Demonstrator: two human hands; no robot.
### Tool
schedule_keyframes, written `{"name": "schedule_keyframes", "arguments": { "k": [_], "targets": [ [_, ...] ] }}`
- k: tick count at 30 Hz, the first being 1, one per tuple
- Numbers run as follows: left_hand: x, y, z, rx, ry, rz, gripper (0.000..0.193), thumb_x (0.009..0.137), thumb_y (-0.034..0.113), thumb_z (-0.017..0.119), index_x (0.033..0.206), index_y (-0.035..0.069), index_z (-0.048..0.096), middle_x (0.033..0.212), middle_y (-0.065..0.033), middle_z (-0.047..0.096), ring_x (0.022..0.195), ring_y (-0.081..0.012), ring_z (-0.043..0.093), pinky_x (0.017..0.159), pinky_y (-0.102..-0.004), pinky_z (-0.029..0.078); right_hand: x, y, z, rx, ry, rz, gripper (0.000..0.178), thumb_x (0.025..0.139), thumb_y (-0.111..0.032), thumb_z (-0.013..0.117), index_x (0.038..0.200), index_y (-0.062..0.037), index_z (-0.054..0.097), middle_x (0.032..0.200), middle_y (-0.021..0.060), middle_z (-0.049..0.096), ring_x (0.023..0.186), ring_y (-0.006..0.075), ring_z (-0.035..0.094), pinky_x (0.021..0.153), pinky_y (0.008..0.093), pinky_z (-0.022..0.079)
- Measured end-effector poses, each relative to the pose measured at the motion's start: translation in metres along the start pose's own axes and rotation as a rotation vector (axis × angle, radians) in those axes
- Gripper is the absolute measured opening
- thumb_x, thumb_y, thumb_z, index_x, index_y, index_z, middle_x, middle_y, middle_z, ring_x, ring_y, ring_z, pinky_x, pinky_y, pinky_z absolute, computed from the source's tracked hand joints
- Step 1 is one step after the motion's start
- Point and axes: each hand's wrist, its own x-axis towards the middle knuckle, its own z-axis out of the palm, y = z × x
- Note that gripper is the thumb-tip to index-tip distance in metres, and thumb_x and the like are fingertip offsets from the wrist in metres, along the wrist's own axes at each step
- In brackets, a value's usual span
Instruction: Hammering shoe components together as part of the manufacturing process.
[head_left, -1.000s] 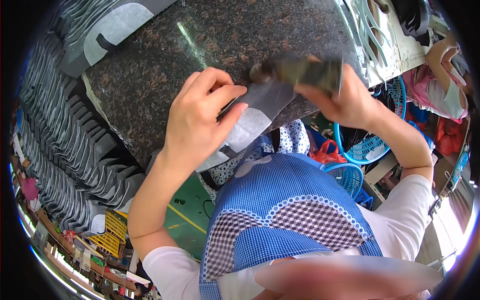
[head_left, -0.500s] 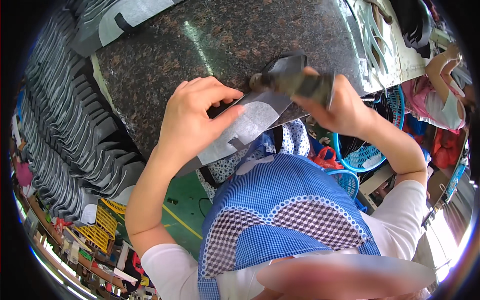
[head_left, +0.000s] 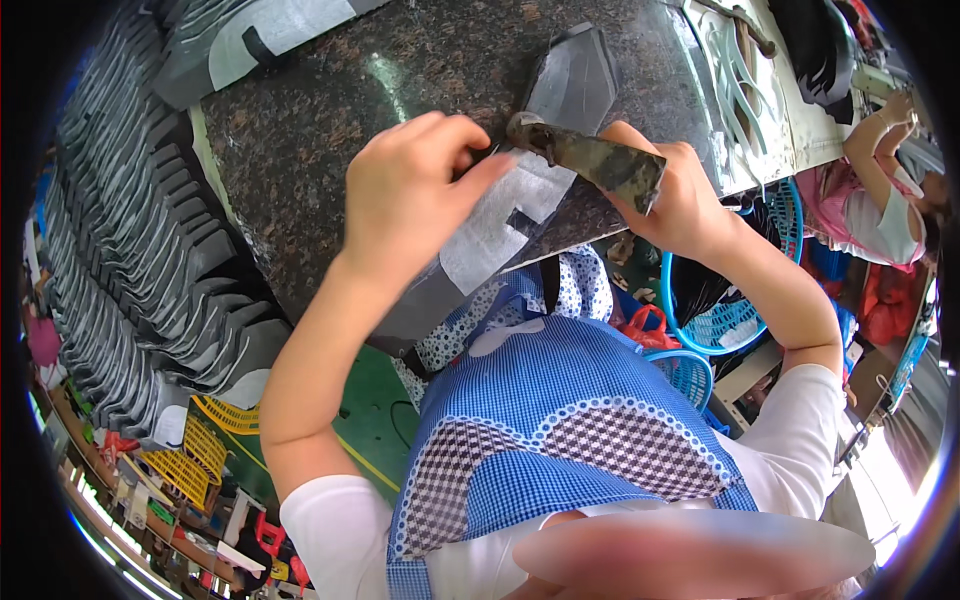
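A long dark grey sheet piece (head_left: 574, 88) lies slantwise on the speckled stone tabletop (head_left: 300, 140), its near end hanging past the edge. A pale grey patch (head_left: 485, 235) with a small dark notch covers its middle. My left hand (head_left: 415, 190) is closed at the piece's left edge, thumb and bent fingers pinching it; the fingertips are partly hidden. In my right hand (head_left: 685, 195) is a hammer (head_left: 600, 165) with a worn, mottled brown-green body. Its rounded end is over the piece, close to my left fingertips. Whether it touches cannot be made out.
Long rows of stacked dark grey pieces (head_left: 150, 230) stand at the left. Another patched piece (head_left: 270, 45) lies at the far left. Light strips (head_left: 738, 85) and a tool are at the far right. Blue baskets (head_left: 725, 325) stand below right; another person (head_left: 880, 190) sits beyond.
The piece has shifted and turned, with more of its far end showing. My left hand has moved slightly right and up along it. The hammer, blurred earlier, now appears sharper.
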Motion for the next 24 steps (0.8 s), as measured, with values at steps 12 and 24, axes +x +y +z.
{"name": "schedule_keyframes", "arguments": {
  "k": [12,24],
  "targets": [
    [-0.033,-0.004,0.011,0.194,0.211,0.328,0.015,0.08,0.007,0.077,0.091,0.001,0.069,0.082,-0.0077,0.059,0.074,-0.0238,0.062,0.06,-0.0351,0.05,0.014,-0.015,-0.007,0.139,0.01,0.056,0.018,0.093,-0.013,0.065,0.105,-0.0064,0.054,0.06,0.0123,0.054,0.05,0.0322,0.058,0.047,0.0417,0.044],
    [-0.056,-0.024,-0.003,0.114,0.044,0.389,0.011,0.083,0.006,0.07,0.091,0.005,0.062,0.084,-0.0067,0.055,0.075,-0.0216,0.063,0.06,-0.0327,0.054,0.011,-0.025,0.009,0.049,-0.161,-0.123,0.016,0.093,-0.014,0.065,0.099,-0.0043,0.054,0.056,0.014,0.048,0.05,0.0338,0.057,0.045,0.0426,0.042]
  ]
}}
